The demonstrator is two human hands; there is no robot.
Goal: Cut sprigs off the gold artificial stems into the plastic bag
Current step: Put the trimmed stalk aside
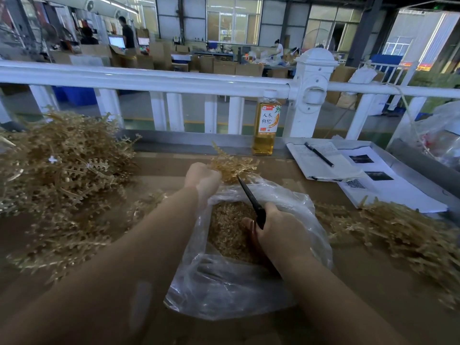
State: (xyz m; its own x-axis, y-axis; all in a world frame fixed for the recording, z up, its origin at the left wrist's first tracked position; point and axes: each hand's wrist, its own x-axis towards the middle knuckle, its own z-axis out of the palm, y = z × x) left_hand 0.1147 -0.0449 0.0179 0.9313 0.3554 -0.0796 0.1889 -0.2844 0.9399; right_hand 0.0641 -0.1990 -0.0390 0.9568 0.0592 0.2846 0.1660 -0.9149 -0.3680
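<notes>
We see the left hand (202, 179) clenched round a gold stem (232, 165) above the far rim of the clear plastic bag (249, 277); the right hand (278, 232) grips black scissors (251, 201), blades pointing at that stem. Cut sprigs (230, 230) fill the bag on the brown counter (373, 282); heaps of gold stems (62, 155) lie on both sides, a tea bottle (265, 125) beyond.

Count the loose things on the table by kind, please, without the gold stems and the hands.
Plastic bag: 1
Scissors: 1
Bottle: 1
Pen: 1
Notebook: 1
Printed sheets: at least 2, overlapping, so the exact number is unclear
Total: at least 7
</notes>
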